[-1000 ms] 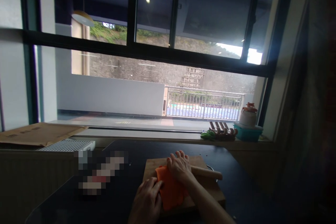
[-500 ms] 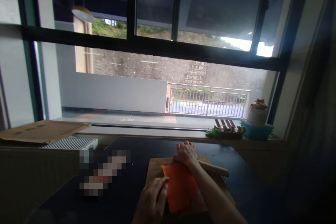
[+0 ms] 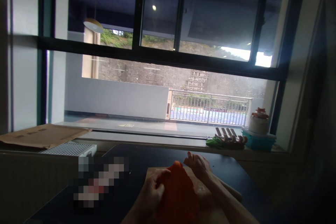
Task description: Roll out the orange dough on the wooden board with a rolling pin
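A thin orange sheet of dough [image 3: 178,192] is lifted and tilted over the wooden board [image 3: 151,172], its upper edge uneven. My left hand [image 3: 154,187] grips the sheet's left edge, thumb toward me. Just right of its top edge is my right hand [image 3: 198,164], apart from it, fingers pointing left and loosely stretched out with nothing seen in them. A wooden rolling pin [image 3: 235,193] lies along the board's right side, partly hidden behind my right forearm.
The board lies on a dark table [image 3: 126,189] below a window. At left are a pixelated patch [image 3: 102,182] and a brown paper packet [image 3: 42,135]. On the sill stand a teal box [image 3: 258,140], a white container [image 3: 258,125], a green item [image 3: 214,142] and a brown slatted object [image 3: 229,138].
The orange dough sheet has risen off the board and tilted, with my left hand now holding its edge. My right hand has moved right, away from the board's far edge. The view has shifted slightly.
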Action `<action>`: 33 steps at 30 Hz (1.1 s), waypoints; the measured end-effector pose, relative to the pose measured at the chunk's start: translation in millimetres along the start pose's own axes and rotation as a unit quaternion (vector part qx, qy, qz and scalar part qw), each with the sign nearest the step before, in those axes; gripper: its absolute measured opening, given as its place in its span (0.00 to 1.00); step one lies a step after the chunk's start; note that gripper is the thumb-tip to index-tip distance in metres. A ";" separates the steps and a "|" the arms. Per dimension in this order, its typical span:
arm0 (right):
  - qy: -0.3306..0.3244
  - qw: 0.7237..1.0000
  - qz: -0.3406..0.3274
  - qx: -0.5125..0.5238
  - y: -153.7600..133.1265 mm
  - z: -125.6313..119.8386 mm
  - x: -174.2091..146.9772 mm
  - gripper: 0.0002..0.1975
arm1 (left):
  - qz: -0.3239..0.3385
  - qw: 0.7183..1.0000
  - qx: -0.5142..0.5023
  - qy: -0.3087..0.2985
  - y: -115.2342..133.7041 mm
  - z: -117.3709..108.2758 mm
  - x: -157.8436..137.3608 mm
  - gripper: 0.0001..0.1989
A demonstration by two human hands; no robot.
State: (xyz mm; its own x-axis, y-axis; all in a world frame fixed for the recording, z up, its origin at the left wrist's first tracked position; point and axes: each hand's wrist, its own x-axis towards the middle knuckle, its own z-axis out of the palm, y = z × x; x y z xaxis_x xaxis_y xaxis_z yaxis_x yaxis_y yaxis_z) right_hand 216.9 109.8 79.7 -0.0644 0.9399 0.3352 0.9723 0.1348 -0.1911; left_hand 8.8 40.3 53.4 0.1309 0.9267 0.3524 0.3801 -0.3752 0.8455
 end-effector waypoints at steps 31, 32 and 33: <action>-0.044 0.995 0.076 0.043 -33.8 37.0 18.6 0.20 | 0.184 0.976 0.112 -0.030 -20.0 -17.9 -20.8 0.32; -0.048 0.995 0.076 0.042 -34.0 36.3 18.7 0.20 | 0.192 0.968 0.160 -0.024 -20.5 -17.0 -18.9 0.34; -0.052 0.995 0.077 0.041 -34.2 35.4 18.8 0.20 | 0.199 0.958 0.204 -0.020 -19.9 -16.1 -17.7 0.34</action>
State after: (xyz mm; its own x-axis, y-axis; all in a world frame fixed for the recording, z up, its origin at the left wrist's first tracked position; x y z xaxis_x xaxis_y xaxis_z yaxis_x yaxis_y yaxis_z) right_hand 174.4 133.9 59.9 0.0562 0.9783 0.1992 0.9509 0.0083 -0.3092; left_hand -15.8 31.1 36.7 0.3722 0.7157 0.5909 0.6186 -0.6659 0.4169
